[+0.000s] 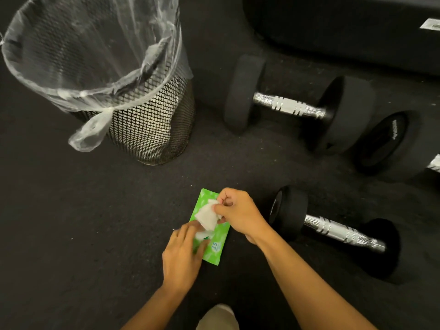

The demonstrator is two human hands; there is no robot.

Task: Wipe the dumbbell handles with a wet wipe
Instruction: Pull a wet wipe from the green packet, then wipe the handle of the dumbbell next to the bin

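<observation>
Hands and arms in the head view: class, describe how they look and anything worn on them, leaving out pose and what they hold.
Both the left hand and the right hand are bare, without gloves, rings or a watch. Both forearms are bare as far as the frame's lower edge, with no sleeves, bands or markings in view.

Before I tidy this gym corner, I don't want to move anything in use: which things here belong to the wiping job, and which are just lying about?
Part of the job:
- white wet wipe, pinched by the right hand
- green wipe pack, pressed down by the left hand
- near dumbbell
- far dumbbell
- third dumbbell at the right edge

Lying about:
- mesh bin with a clear liner
- black bench behind
</observation>
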